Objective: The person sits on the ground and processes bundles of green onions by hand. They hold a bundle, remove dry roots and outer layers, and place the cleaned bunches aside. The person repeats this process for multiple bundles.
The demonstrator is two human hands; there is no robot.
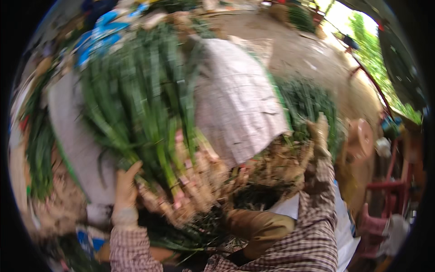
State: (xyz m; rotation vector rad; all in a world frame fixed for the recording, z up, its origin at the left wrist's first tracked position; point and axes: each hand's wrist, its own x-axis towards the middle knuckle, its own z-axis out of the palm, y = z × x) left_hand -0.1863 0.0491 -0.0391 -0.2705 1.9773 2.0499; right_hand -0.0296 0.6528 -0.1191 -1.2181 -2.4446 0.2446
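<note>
Long green onions [146,98] with pale pinkish bases and soil-brown roots lie in a large heap before me, on a white woven sack [238,98] with a green edge. At the lower left of this heap, my left hand [127,180] holds some stalks near their bases, thumb uppermost. My right hand [318,134] reaches out at the right, at a second pile of green onions [302,98]; blur hides whether its fingers are closed on any. Both hands look covered by tan gloves, below checked sleeves.
More green onions [40,146] lie at the far left. At the right are a round pinkish-brown plastic stool or tub [360,139] and a red plastic chair or stool [387,197]. Blue-and-white plastic sacking [105,30] is at the upper left. My bent knee [261,224] is below the heap.
</note>
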